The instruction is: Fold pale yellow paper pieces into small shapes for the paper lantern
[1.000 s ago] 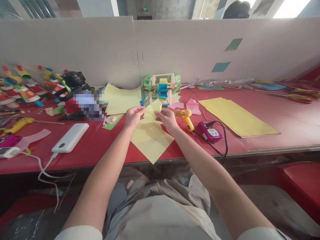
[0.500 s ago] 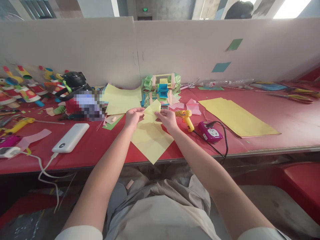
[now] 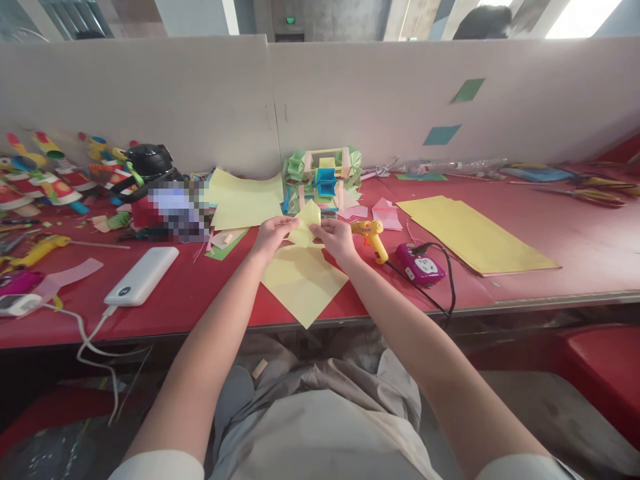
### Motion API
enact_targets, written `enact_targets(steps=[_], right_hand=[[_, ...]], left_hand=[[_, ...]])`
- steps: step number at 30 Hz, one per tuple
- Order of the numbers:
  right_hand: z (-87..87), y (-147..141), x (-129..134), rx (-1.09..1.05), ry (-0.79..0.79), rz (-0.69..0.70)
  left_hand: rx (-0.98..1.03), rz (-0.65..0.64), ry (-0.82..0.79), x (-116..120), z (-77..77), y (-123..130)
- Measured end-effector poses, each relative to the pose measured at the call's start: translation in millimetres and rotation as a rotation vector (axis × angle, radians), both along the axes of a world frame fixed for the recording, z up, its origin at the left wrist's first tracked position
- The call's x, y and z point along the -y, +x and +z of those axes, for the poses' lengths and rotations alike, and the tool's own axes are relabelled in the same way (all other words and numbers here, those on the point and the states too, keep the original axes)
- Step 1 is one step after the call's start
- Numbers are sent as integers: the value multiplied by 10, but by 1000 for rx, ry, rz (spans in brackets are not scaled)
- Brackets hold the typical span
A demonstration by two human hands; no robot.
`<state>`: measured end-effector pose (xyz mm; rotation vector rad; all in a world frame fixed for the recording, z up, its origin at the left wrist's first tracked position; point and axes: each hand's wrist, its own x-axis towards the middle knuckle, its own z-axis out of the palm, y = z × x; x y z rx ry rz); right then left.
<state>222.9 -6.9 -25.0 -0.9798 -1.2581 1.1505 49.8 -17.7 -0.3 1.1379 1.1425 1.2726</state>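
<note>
Between my two hands is a small piece of folded yellow paper [image 3: 307, 217], raised above the table. My left hand [image 3: 275, 235] pinches its left side, and my right hand [image 3: 335, 237] pinches its right side with the thumb on the near face. Beneath them a larger yellow sheet [image 3: 306, 287] lies with one corner pointing toward me over the table's front edge. Just beyond the folded paper stands a paper-and-stick model [image 3: 326, 177] in green, blue and yellow. A yellow glue gun [image 3: 373, 237] rests close to my right hand.
A purple power socket [image 3: 421, 265] with a black cord sits right of the glue gun. Yellow sheets [image 3: 480, 233] lie farther right. On the left are a white power bank [image 3: 143, 277] with cables and a black-lidded bottle [image 3: 150, 163]. A pale partition [image 3: 375, 100] closes the back.
My left hand has shifted slightly right, closer to my right hand, along the folded paper. The right hand has barely moved.
</note>
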Motion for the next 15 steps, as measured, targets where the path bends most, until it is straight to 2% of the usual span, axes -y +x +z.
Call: enact_targets(steps=[6,15], right_hand=[[-5,-10,-1,17,7,-1],[27,-20,-3,7,23,-3]], left_hand=[[-76,74,53,-42,-76,-11],[-63,99,70,-53,-47,-18]])
